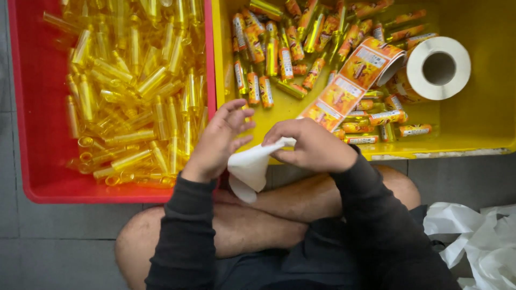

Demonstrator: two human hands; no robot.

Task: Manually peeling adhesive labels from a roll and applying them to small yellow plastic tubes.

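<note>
Left hand [220,140] raised toward twelve o'clock, palm turned right, fingers [236,115] spread and loosely bent, right hand [310,144] at its three o'clock, knuckles up, fingers curled in a pinch, dark sleeves on both forearms, bare knees crossed below

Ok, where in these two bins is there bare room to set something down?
Yellow bin: bare floor right of the label roll, and a patch near its front-left corner. Its labelled bottles crowd the back. Red bin: only its left strip; clear bottles fill the rest.
</note>
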